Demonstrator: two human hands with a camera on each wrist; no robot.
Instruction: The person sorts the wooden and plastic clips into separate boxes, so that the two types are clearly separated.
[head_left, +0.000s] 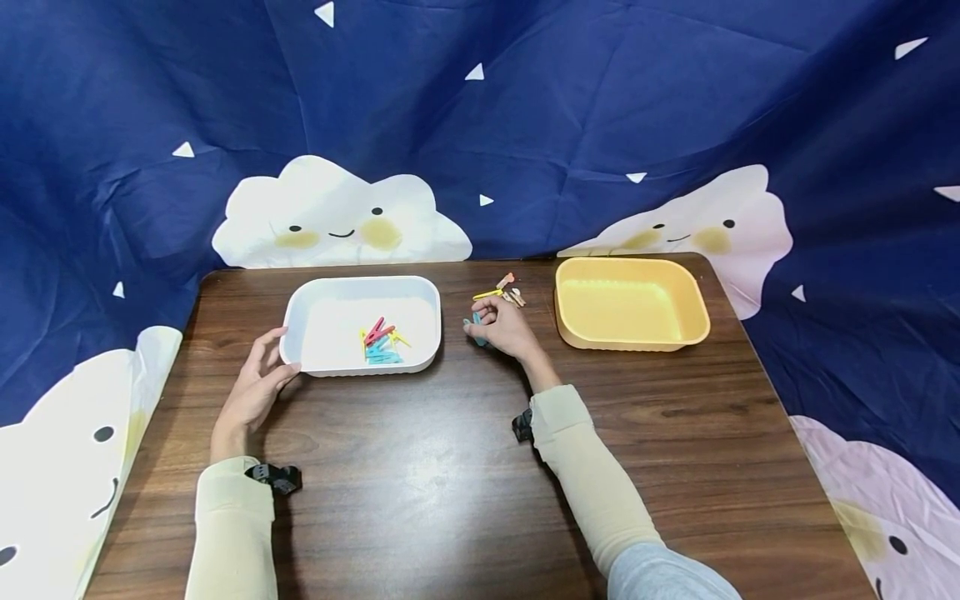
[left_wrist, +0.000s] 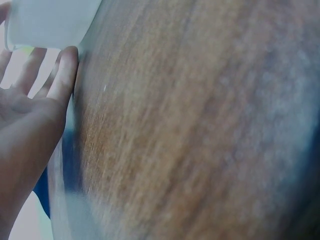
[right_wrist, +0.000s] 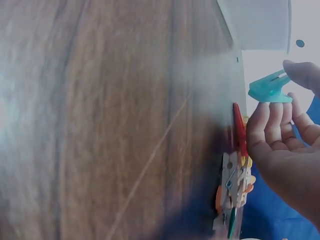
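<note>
Right hand [head_left: 508, 330] pinches blue clip [right_wrist: 270, 92]; left hand [head_left: 257, 390] touches white tray [head_left: 326, 337].
I see the clip in the right fingertips, long axis pointing out from the palm. Tray lies left of that hand, between both; loose clips [right_wrist: 230, 172] just beyond it. Left fingers spread, unclenched, at the tray's corner nearest that hand.

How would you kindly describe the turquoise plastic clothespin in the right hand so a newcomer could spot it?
On the brown wooden table, look between the white rectangular tray and the yellow rectangular tray. There, the bare right hand pinches the turquoise plastic clothespin. Unlike the blue plastic clothespins in the white tray, it alone is held.
</note>
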